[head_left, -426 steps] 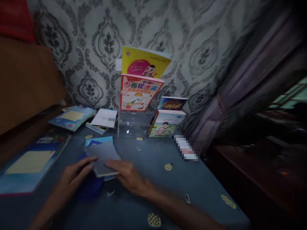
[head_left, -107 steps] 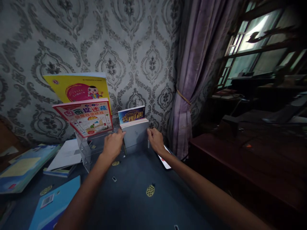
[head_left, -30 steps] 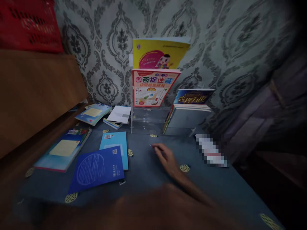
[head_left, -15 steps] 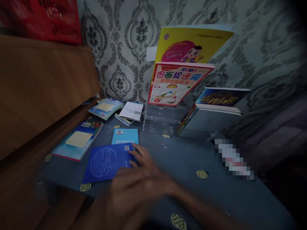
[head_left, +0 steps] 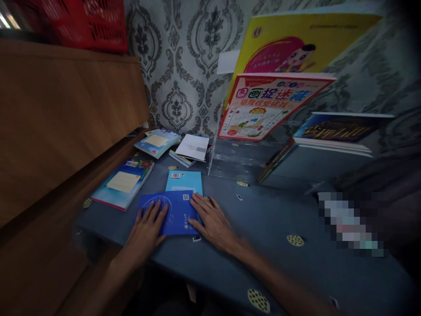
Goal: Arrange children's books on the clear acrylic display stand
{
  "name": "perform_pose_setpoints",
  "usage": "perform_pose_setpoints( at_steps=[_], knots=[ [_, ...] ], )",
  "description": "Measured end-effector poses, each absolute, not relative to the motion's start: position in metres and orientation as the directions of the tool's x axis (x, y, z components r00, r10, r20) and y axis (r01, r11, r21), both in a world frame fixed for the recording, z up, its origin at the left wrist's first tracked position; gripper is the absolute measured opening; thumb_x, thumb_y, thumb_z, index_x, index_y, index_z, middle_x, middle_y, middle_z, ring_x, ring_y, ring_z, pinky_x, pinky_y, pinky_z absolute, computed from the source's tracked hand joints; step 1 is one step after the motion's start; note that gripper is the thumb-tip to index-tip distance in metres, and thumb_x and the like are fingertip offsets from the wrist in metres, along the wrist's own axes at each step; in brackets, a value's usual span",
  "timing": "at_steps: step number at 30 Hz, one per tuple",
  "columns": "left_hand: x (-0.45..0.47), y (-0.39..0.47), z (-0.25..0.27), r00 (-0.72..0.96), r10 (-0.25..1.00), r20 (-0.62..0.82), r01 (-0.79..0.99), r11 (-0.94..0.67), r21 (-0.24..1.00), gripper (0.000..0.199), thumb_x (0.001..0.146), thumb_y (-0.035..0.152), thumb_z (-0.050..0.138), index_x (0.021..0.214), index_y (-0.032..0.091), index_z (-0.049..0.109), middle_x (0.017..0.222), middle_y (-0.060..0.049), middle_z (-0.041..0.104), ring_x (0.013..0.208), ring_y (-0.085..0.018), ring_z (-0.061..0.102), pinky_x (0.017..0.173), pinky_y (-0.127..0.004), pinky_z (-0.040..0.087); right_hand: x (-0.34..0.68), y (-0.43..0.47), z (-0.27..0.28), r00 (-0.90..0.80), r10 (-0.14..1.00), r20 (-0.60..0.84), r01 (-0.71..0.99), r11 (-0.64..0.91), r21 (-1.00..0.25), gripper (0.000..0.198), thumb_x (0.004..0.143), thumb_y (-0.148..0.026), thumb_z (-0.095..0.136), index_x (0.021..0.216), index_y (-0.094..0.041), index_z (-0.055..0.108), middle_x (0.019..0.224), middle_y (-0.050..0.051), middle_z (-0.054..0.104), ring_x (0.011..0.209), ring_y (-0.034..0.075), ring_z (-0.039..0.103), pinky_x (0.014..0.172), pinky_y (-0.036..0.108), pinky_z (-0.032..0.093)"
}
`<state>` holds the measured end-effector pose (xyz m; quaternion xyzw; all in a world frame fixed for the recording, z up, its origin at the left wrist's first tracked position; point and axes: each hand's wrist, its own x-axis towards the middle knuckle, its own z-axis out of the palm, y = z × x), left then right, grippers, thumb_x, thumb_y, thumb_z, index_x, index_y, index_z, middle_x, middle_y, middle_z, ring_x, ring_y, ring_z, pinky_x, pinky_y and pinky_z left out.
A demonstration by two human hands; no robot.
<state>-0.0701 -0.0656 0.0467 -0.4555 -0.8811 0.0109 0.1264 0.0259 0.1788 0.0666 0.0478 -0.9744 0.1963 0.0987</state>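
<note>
A dark blue book (head_left: 179,219) lies flat near the front edge of the table, its back cover with a QR code facing up. My left hand (head_left: 149,226) rests on its left part with the fingers spread. On the book's right edge lies my right hand (head_left: 212,221), fingers stretched out and apart. Under the far side of the dark blue book, a light blue book (head_left: 184,179) shows partly. To the left sits a thicker blue book (head_left: 123,183) with a pale yellow panel.
A clear acrylic stand (head_left: 230,166) holds a yellow book (head_left: 332,41), a red-bordered book (head_left: 259,109) and a dark-covered book (head_left: 338,127). Behind are more books (head_left: 158,142) and a white-topped stack (head_left: 193,147). A wooden cabinet (head_left: 72,114) with a red basket (head_left: 95,26) stands left.
My left hand has moved forward from the blurred foreground onto the dark blue book. My right hand stays at the book's right edge. The whole view has shifted slightly.
</note>
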Motion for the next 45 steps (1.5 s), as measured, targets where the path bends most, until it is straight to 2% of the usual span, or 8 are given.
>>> perform_pose_setpoints(
  at_steps=[5,9,18,25,31,35,40,45],
  knots=[
    [-0.071,-0.08,0.052,-0.497,0.835,0.235,0.812,0.543,-0.214,0.068,0.091,0.005,0.039,0.156,0.024,0.032,0.157,-0.012,0.042,0.143,-0.031,0.043,0.109,-0.049,0.046,0.029,0.18,0.067,-0.969,-0.044,0.242,-0.131,0.926,-0.355,0.051,0.103,-0.045,0.043,0.144,-0.017,0.053,0.151,0.013,0.049,0.144,0.028,0.04,0.119,0.059,0.029],
    [-0.074,-0.096,0.071,-0.431,0.87,0.238,0.872,0.469,-0.135,0.07,0.089,0.002,0.036,0.155,0.023,0.033,0.155,-0.01,0.045,0.139,-0.024,0.049,0.105,-0.038,0.051,0.029,0.18,0.067,-0.966,-0.008,0.258,-0.108,0.92,-0.376,0.046,0.104,-0.039,0.041,0.14,-0.016,0.056,0.147,0.012,0.053,0.142,0.028,0.044,0.118,0.058,0.032],
    [-0.093,-0.106,0.108,-0.667,0.652,0.36,0.743,0.55,0.381,0.03,0.09,0.038,0.051,0.107,0.028,0.074,0.098,-0.002,0.08,0.082,-0.022,0.076,0.071,-0.027,0.059,0.034,0.186,0.065,-0.955,0.043,0.295,-0.124,0.841,-0.526,0.049,0.105,-0.04,0.04,0.15,-0.021,0.044,0.149,0.011,0.052,0.143,0.024,0.043,0.12,0.054,0.03],
    [-0.1,-0.059,0.16,-0.869,0.304,0.392,0.495,0.516,0.699,0.045,0.082,0.061,0.057,0.098,0.02,0.069,0.087,-0.004,0.076,0.078,-0.025,0.07,0.066,-0.03,0.054,0.033,0.19,0.057,-0.947,0.08,0.31,-0.13,0.787,-0.603,0.049,0.105,-0.042,0.039,0.149,-0.021,0.044,0.148,0.012,0.053,0.141,0.024,0.045,0.12,0.054,0.03],
    [-0.132,-0.043,0.138,-0.964,0.262,0.048,0.098,0.183,0.978,0.052,0.065,0.055,0.078,0.097,0.017,0.064,0.084,-0.003,0.074,0.071,-0.021,0.069,0.065,-0.03,0.056,0.034,0.189,0.061,-0.956,0.023,0.293,-0.151,0.815,-0.559,0.05,0.101,-0.047,0.048,0.144,-0.022,0.051,0.148,0.013,0.053,0.143,0.027,0.041,0.12,0.058,0.027],
    [-0.14,-0.048,0.105,-0.923,0.278,-0.266,-0.247,0.103,0.964,0.05,0.057,0.039,0.085,0.094,0.016,0.063,0.073,-0.002,0.073,0.061,-0.019,0.069,0.061,-0.03,0.056,0.034,0.188,0.062,-0.978,-0.099,0.184,-0.179,0.85,-0.495,0.077,0.085,-0.062,0.067,0.147,-0.02,0.048,0.161,0.018,0.032,0.151,0.034,0.021,0.121,0.061,0.018],
    [-0.141,-0.045,0.081,-0.917,0.339,-0.212,-0.18,0.123,0.976,0.062,0.059,0.051,0.082,0.104,0.014,0.062,0.089,-0.009,0.077,0.078,-0.026,0.074,0.072,-0.037,0.059,0.035,0.192,0.051,-0.99,0.036,0.137,-0.059,0.771,-0.634,0.083,0.088,-0.043,0.069,0.157,-0.022,0.029,0.168,0.014,0.007,0.154,0.032,0.012,0.121,0.051,0.028],
    [-0.141,-0.026,0.053,-0.921,0.39,0.005,0.132,0.299,0.945,0.07,0.08,0.053,0.063,0.138,0.016,0.05,0.136,-0.019,0.063,0.125,-0.033,0.061,0.101,-0.046,0.052,0.037,0.198,0.051,-0.983,0.129,0.131,-0.008,0.681,-0.732,0.082,0.094,-0.051,0.056,0.161,-0.025,0.016,0.168,0.012,0.011,0.153,0.028,0.018,0.121,0.05,0.03]
  ],
)
